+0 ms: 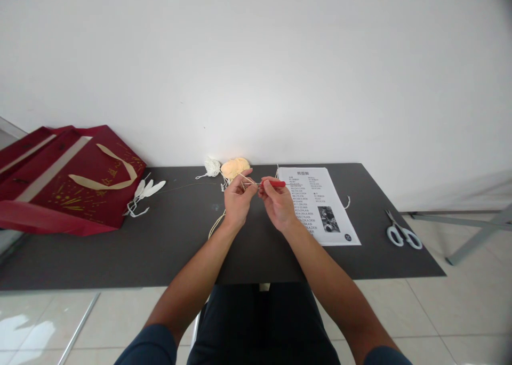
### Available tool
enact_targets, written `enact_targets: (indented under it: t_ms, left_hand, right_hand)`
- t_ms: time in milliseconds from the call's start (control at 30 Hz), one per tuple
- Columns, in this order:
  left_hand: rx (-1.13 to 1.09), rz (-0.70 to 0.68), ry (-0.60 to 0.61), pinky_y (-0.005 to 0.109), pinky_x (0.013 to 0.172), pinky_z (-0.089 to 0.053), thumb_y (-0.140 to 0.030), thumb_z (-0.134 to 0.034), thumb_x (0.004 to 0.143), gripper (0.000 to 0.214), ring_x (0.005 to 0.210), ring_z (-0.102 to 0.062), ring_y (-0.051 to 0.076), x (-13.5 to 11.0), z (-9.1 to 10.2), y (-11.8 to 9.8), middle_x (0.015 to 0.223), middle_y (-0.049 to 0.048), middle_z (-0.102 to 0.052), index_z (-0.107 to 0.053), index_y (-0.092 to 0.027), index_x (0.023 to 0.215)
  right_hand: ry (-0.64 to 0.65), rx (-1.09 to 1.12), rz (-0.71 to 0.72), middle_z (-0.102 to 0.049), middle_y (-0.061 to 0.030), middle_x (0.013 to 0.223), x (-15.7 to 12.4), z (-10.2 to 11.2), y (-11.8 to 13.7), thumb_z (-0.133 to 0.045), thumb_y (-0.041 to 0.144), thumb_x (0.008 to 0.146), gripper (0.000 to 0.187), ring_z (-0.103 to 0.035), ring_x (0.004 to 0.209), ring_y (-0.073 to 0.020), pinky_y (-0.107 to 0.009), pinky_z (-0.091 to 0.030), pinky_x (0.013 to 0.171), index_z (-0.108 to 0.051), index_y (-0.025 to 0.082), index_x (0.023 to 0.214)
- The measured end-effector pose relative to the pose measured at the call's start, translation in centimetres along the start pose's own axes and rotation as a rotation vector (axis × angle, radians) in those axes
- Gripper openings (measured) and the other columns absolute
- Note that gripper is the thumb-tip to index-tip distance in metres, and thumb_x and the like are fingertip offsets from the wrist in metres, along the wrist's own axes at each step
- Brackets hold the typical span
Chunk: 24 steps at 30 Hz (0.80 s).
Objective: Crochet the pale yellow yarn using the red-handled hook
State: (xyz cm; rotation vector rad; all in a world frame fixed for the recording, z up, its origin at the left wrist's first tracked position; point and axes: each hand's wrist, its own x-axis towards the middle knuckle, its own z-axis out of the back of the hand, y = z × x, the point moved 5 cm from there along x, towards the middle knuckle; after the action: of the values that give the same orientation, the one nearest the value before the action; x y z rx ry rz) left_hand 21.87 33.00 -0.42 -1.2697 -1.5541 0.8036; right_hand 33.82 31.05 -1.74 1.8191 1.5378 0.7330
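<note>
My right hand (pixel 277 205) is closed around a crochet hook with a red handle (pixel 276 183), its thin metal end pointing left. Close beside it, my left hand (pixel 237 197) pinches pale yellow yarn (pixel 216 224), with a strand stretched over the raised index finger. The hook's tip meets the yarn between the two hands; the stitches there are too small to make out. Just behind my left hand lies a ball of pale orange-yellow yarn (pixel 235 167), and a smaller white yarn ball (pixel 212 166) sits to its left.
A printed sheet (pixel 340 215) lies partly under my right forearm. Scissors with pale grey handles (pixel 403 236) rest near the dark table's (pixel 168 258) right edge. Dark red gift bags (pixel 80 178) stand at the left, beside small white crocheted pieces (pixel 148 189). A wall rises behind the table.
</note>
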Motion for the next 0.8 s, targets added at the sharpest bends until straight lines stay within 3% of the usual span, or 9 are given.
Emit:
enact_targets:
  t_ms: [167,267,333,433,600,667,800]
  left_hand:
    - [-0.051,0.011,0.032,0.025,0.073,-0.053,-0.02,-0.079,0.083,0.067,0.071,-0.061,0.01,-0.1,-0.4,0.0,0.08,-0.0049,-0.065,-0.058,-0.026,0.146]
    - [-0.094,0.021,0.006,0.023,0.071,-0.051,-0.02,-0.08,0.082,0.077,0.07,-0.06,0.009,-0.2,-0.4,0.0,0.078,-0.0052,-0.065,-0.05,-0.027,0.153]
    - [-0.143,0.073,-0.02,0.02,0.066,-0.047,-0.019,-0.081,0.081,0.082,0.068,-0.058,0.007,-0.2,-0.4,0.1,0.078,-0.0053,-0.065,-0.047,-0.027,0.155]
    - [-0.276,0.211,-0.047,0.018,0.058,-0.04,-0.019,-0.086,0.075,0.087,0.063,-0.054,0.005,-0.3,-0.3,0.5,0.079,-0.0056,-0.065,-0.048,-0.027,0.153]
    - [-0.471,0.401,-0.05,0.014,0.056,-0.041,-0.017,-0.091,0.07,0.069,0.065,-0.058,0.003,-0.4,-0.5,0.4,0.089,-0.0024,-0.068,-0.062,-0.02,0.132]
    - [-0.507,0.437,-0.014,0.013,0.059,-0.044,-0.015,-0.091,0.07,0.064,0.068,-0.06,0.004,-0.4,-0.7,0.1,0.09,-0.0013,-0.07,-0.064,-0.02,0.128]
    - [-0.51,0.416,0.029,0.014,0.054,-0.04,-0.015,-0.092,0.068,0.065,0.063,-0.056,0.004,-0.4,-1.0,-0.3,0.087,-0.0021,-0.068,-0.065,-0.021,0.127]
  right_hand:
    - [-0.014,-0.064,0.069,-0.072,0.0011,0.081,-0.1,0.2,0.1,-0.083,0.041,0.084,0.019,-0.062,0.072,-0.0132,-0.031,-0.052,0.071,-0.08,0.027,0.096]
    - [-0.072,-0.277,0.196,-0.074,0.0005,0.085,-0.6,0.3,0.6,-0.08,0.04,0.088,0.012,-0.064,0.076,-0.0154,-0.035,-0.055,0.079,-0.081,0.032,0.096]
    - [-0.079,-0.454,0.339,-0.077,-0.0013,0.096,-1.3,0.0,1.3,-0.078,0.038,0.09,0.01,-0.069,0.089,-0.0194,-0.039,-0.056,0.092,-0.083,0.035,0.098]
    - [-0.002,-0.67,0.546,-0.078,-0.003,0.111,-2.2,-0.6,2.0,-0.075,0.031,0.092,0.019,-0.069,0.108,-0.024,-0.044,-0.053,0.106,-0.083,0.039,0.108]
    - [0.067,-0.851,0.738,-0.079,-0.0029,0.116,-2.5,-0.6,2.0,-0.071,0.027,0.095,0.027,-0.069,0.107,-0.023,-0.045,-0.057,0.1,-0.08,0.04,0.117]
    - [0.089,-0.809,0.721,-0.078,-0.0026,0.119,-2.2,-0.4,1.9,-0.071,0.028,0.096,0.026,-0.07,0.11,-0.0215,-0.043,-0.057,0.101,-0.08,0.038,0.117]
    - [0.097,-0.529,0.499,-0.076,-0.0018,0.121,-1.1,0.2,1.3,-0.074,0.033,0.094,0.018,-0.071,0.113,-0.0205,-0.04,-0.059,0.101,-0.082,0.035,0.109]
